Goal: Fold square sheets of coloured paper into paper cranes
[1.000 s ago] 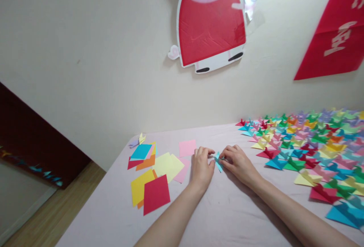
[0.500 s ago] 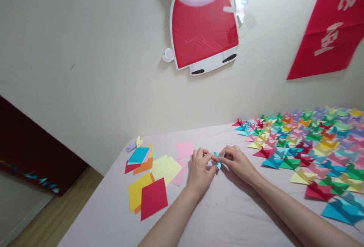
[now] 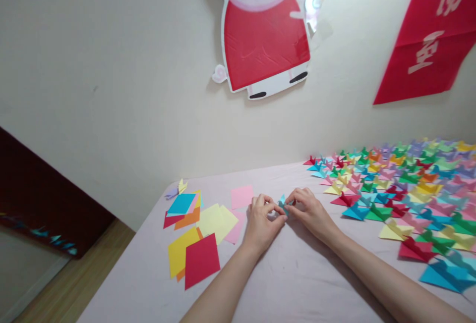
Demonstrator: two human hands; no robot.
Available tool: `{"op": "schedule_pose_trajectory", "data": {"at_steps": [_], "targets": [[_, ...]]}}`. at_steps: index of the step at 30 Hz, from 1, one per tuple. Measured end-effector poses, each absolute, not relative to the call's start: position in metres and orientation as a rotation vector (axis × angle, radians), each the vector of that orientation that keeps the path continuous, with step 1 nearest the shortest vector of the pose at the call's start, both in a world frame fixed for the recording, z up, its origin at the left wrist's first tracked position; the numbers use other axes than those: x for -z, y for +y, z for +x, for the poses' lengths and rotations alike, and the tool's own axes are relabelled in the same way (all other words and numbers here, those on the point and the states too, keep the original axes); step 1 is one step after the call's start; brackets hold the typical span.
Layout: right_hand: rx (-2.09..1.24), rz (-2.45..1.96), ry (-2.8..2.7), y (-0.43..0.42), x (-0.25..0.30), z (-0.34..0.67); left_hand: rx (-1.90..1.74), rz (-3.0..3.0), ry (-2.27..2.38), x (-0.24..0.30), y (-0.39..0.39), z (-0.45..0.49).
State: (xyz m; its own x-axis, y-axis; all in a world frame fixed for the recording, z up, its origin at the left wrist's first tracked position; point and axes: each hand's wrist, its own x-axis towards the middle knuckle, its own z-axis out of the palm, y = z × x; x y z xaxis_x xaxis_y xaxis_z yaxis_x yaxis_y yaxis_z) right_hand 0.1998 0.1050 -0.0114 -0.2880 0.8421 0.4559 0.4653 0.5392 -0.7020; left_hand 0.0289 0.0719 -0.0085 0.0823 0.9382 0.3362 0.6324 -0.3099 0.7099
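A small, partly folded blue paper piece sits between my two hands, just above the pale pink table. My left hand pinches its left side with curled fingers. My right hand pinches its right side, fingers pressed together. Most of the paper is hidden by my fingertips. Loose coloured paper squares lie to the left of my left hand, with a pink square nearest it.
Several rows of folded paper cranes in many colours cover the table's right side. A tiny folded yellow and purple piece lies at the far left corner. The wall behind carries a cartoon cutout and a red banner. Wooden floor lies left.
The blue piece looks smaller and more covered by my fingertips, which have drawn closer together on it. The view has shifted slightly; my hands stay in the same spot.
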Motion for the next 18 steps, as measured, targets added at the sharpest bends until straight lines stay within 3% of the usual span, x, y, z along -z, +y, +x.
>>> {"op": "schedule_pose_trajectory", "data": {"at_steps": [18], "targets": [[-0.506, -1.188, -2.061, 0.1035, 0.0131, 0.1969, -1.078, 1.989, 1.616, 0.0087, 0.0766, 0.0252]]}}
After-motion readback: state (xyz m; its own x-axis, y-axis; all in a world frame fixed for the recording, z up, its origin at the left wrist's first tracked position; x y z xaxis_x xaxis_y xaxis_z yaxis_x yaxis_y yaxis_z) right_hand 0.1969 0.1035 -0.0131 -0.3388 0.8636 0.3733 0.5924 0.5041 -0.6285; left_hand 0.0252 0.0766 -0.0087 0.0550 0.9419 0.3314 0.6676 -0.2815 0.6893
